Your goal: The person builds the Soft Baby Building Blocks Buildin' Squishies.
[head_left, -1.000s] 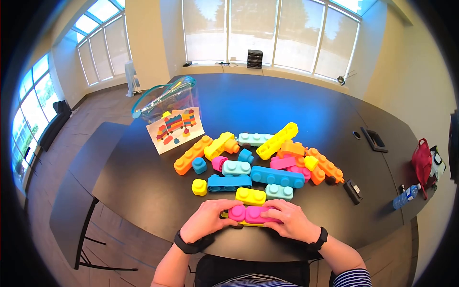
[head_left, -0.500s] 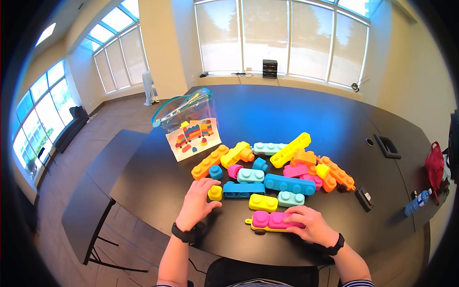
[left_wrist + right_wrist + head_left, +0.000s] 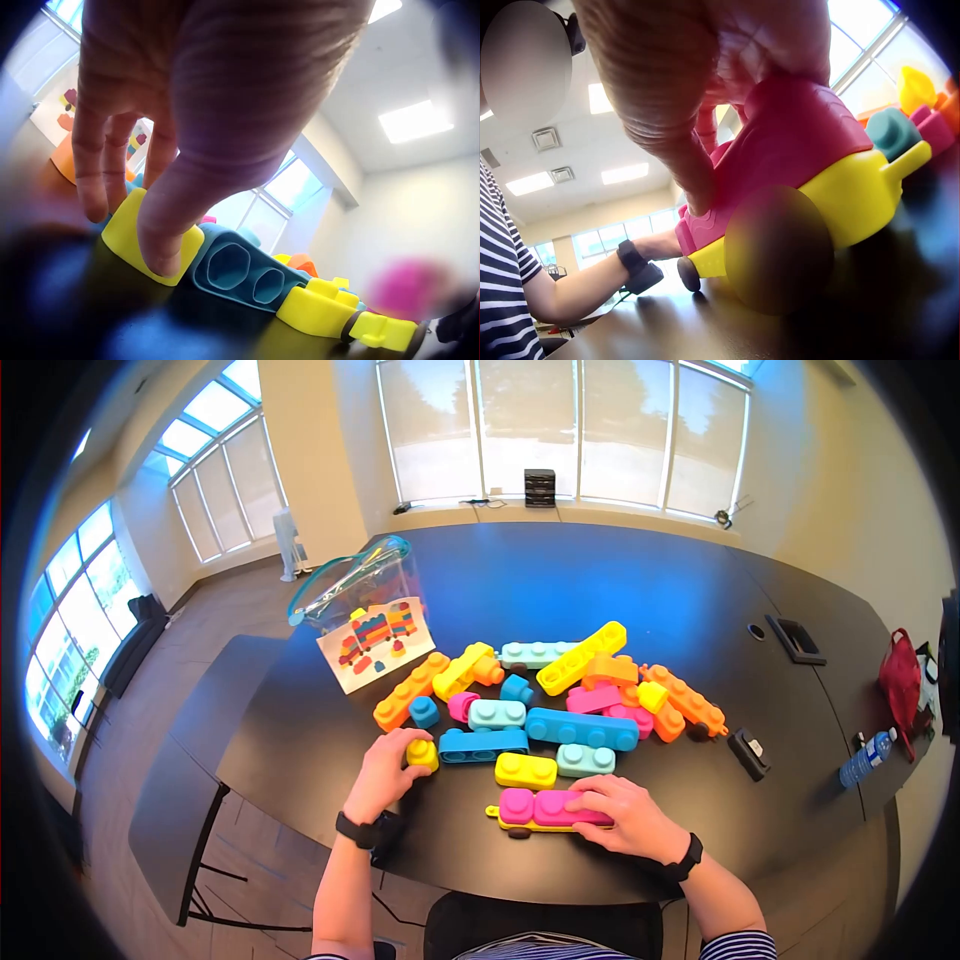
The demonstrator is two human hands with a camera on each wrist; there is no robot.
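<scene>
At the left of the loose bricks, my left hand (image 3: pixel 380 775) pinches a small yellow block (image 3: pixel 423 756) that rests on the table. The left wrist view shows the thumb on its near face and the fingers on the far side. My right hand (image 3: pixel 632 820) grips the right end of pink building blocks (image 3: pixel 516 805) stacked on a yellow wheeled base (image 3: pixel 855 199). In the right wrist view, the thumb presses the pink side above a dark wheel (image 3: pixel 778 251). A flat blue block (image 3: pixel 483 746) lies just right of the small yellow block.
Beyond the hands lie a yellow two-stud block (image 3: pixel 526 770), a light teal block (image 3: pixel 586 760), a long blue block (image 3: pixel 582 730) and orange pieces (image 3: pixel 410 692). A clear bag (image 3: pixel 375 585) with a picture card (image 3: pixel 378 643) stands behind. A bottle (image 3: pixel 868 758) is far right.
My left hand has let go of the pink and yellow wheeled piece, moved left and taken hold of the small yellow block. The right hand stays on the wheeled piece.
</scene>
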